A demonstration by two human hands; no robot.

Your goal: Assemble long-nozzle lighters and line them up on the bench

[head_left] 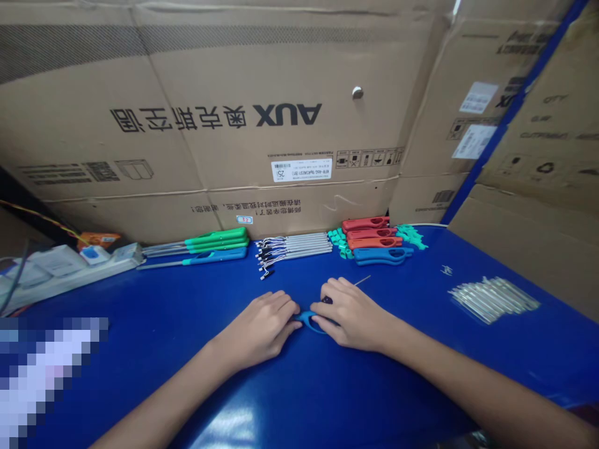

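Gripping blue handle [306, 320] in closed fingers of left hand [258, 329] and right hand [352, 313]; green lighters [218, 240] upper left apparently assembled, red handles [367, 234] unfitted.

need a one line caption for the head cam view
Left hand and right hand grip a blue lighter handle on a blue workbench, green lighters and red lighters beyond

4 long gas lighters [206, 245] (3 green, 1 blue) and 4 loose grips [372, 234].
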